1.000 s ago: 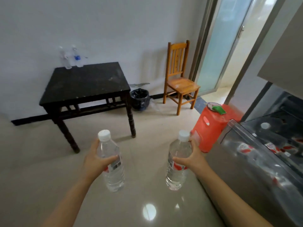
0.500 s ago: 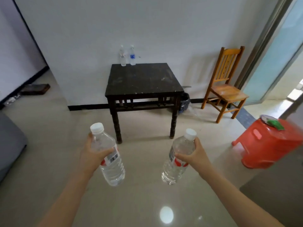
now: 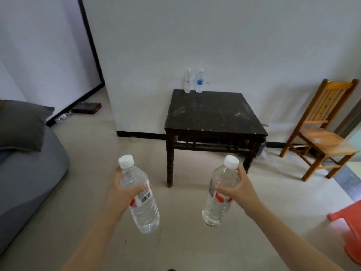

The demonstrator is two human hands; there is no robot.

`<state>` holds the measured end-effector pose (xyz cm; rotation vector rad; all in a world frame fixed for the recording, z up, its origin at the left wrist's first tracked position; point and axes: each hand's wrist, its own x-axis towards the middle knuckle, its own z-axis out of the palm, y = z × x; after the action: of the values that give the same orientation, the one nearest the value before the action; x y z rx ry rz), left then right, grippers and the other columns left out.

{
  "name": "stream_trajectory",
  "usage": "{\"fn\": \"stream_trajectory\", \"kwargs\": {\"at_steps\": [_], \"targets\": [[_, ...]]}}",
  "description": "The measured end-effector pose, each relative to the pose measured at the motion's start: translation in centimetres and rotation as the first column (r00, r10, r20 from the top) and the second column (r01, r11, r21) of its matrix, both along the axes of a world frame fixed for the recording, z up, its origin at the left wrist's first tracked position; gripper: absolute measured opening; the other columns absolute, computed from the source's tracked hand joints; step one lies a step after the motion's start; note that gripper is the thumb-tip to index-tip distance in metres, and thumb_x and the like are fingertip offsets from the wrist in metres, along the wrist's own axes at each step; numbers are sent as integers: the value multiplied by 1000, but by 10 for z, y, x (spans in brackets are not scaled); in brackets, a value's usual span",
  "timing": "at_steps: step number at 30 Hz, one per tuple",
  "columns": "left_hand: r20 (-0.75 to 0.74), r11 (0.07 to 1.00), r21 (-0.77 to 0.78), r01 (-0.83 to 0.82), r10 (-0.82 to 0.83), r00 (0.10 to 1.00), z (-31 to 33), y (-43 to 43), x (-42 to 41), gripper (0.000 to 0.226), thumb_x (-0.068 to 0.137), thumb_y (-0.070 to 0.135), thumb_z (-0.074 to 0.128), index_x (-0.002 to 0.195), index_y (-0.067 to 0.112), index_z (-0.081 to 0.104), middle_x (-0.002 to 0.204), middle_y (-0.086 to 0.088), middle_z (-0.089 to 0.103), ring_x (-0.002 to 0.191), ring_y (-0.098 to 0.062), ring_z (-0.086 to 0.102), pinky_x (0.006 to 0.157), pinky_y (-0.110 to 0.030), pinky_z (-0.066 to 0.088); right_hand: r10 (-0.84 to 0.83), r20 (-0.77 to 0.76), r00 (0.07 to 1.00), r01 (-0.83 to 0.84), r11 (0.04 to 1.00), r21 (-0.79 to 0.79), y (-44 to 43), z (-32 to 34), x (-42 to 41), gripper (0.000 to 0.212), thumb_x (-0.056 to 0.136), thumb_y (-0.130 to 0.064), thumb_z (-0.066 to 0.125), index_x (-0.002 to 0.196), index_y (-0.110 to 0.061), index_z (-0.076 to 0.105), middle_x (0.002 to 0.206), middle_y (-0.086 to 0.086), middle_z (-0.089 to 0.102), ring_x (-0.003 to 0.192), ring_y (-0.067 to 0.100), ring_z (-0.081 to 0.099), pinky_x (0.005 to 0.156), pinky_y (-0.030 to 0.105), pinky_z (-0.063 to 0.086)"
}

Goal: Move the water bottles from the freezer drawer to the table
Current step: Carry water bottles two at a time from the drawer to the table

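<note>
View's swung round & table (image 3: 211, 114) is now dead ahead, closer, so carry looks well along: L hand (image 3: 119, 192) wraps left bottle (image 3: 143, 210), R hand (image 3: 242, 190) wraps right bottle (image 3: 218, 200), both over floor (image 3: 185, 247) short of it.

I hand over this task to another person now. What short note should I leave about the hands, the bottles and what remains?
Left hand grips the left bottle at its middle, cap up.
Right hand grips the right bottle near its shoulder, cap up.
Table stands ahead by the wall; a red-label bottle and a blue-label bottle stand upright at its far edge.
Done: two bottles delivered.
Left: reach the table, set both held bottles down. Freezer drawer is out of view, so more may remain.
</note>
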<state>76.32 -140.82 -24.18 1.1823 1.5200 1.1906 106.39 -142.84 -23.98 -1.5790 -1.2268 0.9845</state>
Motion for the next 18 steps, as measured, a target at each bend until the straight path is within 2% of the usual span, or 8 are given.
{"fn": "stream_trajectory", "kwargs": {"at_steps": [7,10,13,15,18], "targets": [[-54,998,60,-31,34,998,17,99,-26,79,35,42,73,110,29,51,101,0,64,90,-18,63,76,-36,52,90,6,996,-90,995,40,125,4,-26,75,63,-10,81,116,-30,32,107,-10,46,105,14,46,88,33,44],[-53,991,100,-86,92,994,26,139,-37,70,45,25,79,108,23,49,94,3,62,84,-15,60,64,-23,46,125,-6,992,-125,991,39,176,10,-36,75,64,-11,80,117,-30,32,106,-13,45,107,13,45,92,37,45],[-52,985,109,-137,143,988,22,179,-53,61,65,-1,78,114,20,47,101,-4,59,91,-23,58,73,-28,45,141,20,990,-142,989,41,222,10,-48,77,63,-13,81,122,-26,35,118,-4,45,111,16,46,94,39,45],[-55,980,104,-171,178,983,19,202,-64,60,67,-3,76,115,18,48,102,-5,58,92,-25,58,77,-33,43,152,30,988,-153,987,45,247,12,-57,75,63,-12,81,121,-28,35,117,-4,46,109,16,47,90,36,46],[-61,973,112,-201,209,976,15,242,-82,66,64,0,78,120,16,47,104,-5,57,91,-24,57,74,-31,44,168,21,986,-169,985,43,287,11,-75,74,64,-12,80,116,-33,33,107,-13,47,105,14,49,86,32,46]]}}
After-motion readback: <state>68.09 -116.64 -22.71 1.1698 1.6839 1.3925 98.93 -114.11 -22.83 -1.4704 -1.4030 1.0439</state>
